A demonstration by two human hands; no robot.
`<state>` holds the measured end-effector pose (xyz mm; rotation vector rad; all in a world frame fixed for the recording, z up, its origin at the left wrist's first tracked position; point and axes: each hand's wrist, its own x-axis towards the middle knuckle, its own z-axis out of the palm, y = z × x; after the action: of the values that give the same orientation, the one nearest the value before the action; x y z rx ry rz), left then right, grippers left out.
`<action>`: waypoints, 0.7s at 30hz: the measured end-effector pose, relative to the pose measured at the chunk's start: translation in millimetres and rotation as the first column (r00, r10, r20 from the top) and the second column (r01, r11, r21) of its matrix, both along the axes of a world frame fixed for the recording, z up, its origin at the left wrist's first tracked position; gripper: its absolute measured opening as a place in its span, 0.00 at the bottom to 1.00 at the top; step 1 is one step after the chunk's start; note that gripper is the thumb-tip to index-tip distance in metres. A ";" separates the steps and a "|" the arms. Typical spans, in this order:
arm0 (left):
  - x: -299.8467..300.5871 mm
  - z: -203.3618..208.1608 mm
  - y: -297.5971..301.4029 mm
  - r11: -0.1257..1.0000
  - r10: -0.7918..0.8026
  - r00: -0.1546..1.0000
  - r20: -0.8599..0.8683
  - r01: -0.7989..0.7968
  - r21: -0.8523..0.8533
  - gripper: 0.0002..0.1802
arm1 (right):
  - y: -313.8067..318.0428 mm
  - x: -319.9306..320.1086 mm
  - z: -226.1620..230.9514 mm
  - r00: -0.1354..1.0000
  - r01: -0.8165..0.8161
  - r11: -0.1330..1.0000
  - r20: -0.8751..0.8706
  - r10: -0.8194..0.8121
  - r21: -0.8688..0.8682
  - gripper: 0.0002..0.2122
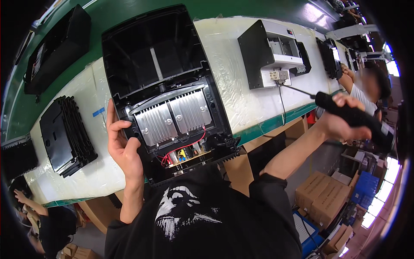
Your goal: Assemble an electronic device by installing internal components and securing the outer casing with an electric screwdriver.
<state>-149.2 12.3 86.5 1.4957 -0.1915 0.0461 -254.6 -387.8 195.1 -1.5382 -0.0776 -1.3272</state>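
In front of me on the table lies a black plastic housing (pixel 153 64), its hollow lid part pointing away. Two finned aluminium heat sinks (pixel 172 116) are set in it, with screws showing on them. Nearer to me is a small circuit board (pixel 187 159) with red wires. My left hand (pixel 125 144) grips the housing's left edge. My right hand (pixel 343 118), raised to the right, is closed round a black electric screwdriver (pixel 345 113). Its long thin bit points left, its tip at the front of a white and black box-shaped device (pixel 271 56), probably a screw feeder.
Left of the housing stands a stack of black plastic panels (pixel 67 136). Another black housing (pixel 58 49) rests on the green surface at the far left. A cable (pixel 283 103) hangs from the device. Cardboard boxes (pixel 323 196) are at lower right; other people work at both sides.
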 end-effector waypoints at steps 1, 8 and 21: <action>0.2 1.9 -0.7 1.000 0.008 1.000 0.005 -0.008 0.021 0.19 | -4.6 7.3 4.8 0.999 0.023 0.998 -0.024 -0.021 0.060 0.38; -1.7 -0.4 0.7 0.997 0.042 0.998 0.055 -0.039 -0.067 0.15 | -14.0 100.2 37.8 0.941 0.220 0.975 -0.257 -0.221 -0.033 0.25; -2.2 -7.9 -1.3 0.985 0.027 1.000 -0.014 -0.029 -0.168 0.19 | 8.8 60.6 58.7 0.834 -0.390 0.895 -0.328 0.444 0.218 0.23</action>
<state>-151.5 11.0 78.6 1.3301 -0.1532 0.0747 -194.0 -379.0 253.7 -1.5160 -0.0738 -0.6668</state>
